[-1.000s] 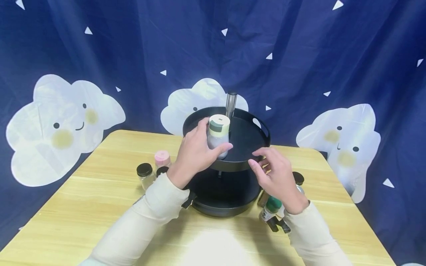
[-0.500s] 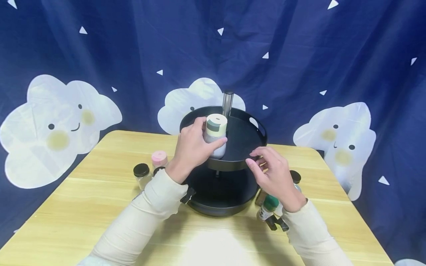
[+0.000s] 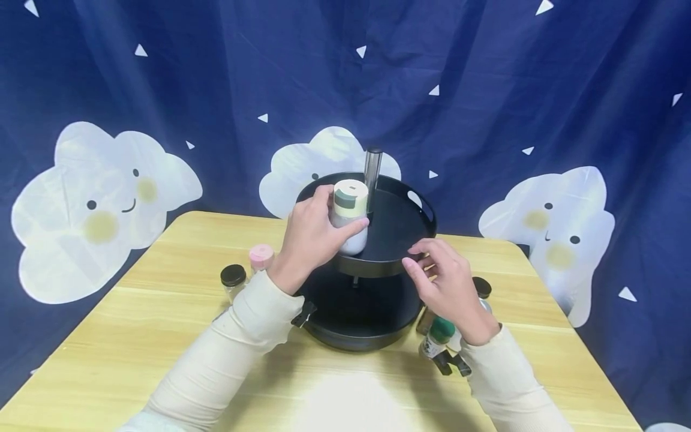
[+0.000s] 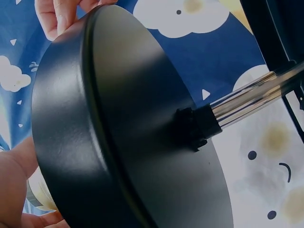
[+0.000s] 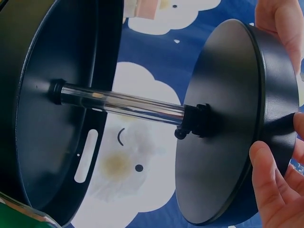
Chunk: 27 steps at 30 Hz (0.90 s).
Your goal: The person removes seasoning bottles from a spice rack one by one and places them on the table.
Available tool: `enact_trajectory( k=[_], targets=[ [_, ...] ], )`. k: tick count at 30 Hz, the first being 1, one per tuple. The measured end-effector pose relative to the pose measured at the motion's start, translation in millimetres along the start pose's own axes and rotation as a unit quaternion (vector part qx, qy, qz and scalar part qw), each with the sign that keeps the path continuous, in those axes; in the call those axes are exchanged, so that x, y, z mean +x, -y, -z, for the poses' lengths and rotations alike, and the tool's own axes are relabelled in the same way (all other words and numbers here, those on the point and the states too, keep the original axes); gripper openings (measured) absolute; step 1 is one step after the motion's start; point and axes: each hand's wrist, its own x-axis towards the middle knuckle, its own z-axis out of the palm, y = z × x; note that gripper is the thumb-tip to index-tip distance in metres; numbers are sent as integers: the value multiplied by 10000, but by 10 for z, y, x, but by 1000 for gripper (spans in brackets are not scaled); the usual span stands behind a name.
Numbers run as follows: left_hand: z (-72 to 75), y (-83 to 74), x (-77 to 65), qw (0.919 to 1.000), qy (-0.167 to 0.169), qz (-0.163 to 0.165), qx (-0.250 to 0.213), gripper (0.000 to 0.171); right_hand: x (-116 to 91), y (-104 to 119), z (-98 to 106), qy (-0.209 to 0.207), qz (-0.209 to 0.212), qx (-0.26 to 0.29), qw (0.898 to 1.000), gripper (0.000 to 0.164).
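My left hand [image 3: 311,237] grips a seasoning jar [image 3: 351,207] with a cream cap and a grey-green flap, pale contents below. The jar stands upright over the near left part of the upper tray [image 3: 402,222] of a black two-tier rack. My right hand [image 3: 445,276] pinches that tray's front right rim, thumb outside and index finger over the edge. In the right wrist view, the thumb [image 5: 263,164] lies against the tray's lower edge. The left wrist view shows mostly the tray's outer wall [image 4: 66,104], which hides much of the jar.
A clear post [image 3: 372,171] rises through the rack, above its lower tray [image 3: 356,343]. Left of it stand a pink-capped jar [image 3: 261,257] and a black-capped jar [image 3: 233,276]. On the right are a green-capped jar [image 3: 441,331] and another black-capped jar [image 3: 482,287]. A cloud-print curtain [image 3: 432,48] hangs behind.
The jar in my left hand has shifted slightly left and away, relative to the post. My right hand stays at the tray's rim. The head view sways a little.
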Motion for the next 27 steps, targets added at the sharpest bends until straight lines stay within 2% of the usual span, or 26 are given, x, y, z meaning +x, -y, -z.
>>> enact_trajectory(
  k=[12, 20, 27],
  targets=[
    [72, 19, 30, 9997, -244, -18, -23, 62, -13, 10, -6, -18, -56, 86, 9999, 16],
    [131, 17, 41, 9972, -656, -335, -109, 61, -14, 33, 2, 24, -129, 66, 9999, 16],
    [178, 1, 56, 9964, -725, -427, -113, 61, -18, 28, -5, 38, -126, 79, 9999, 16]
  ],
)
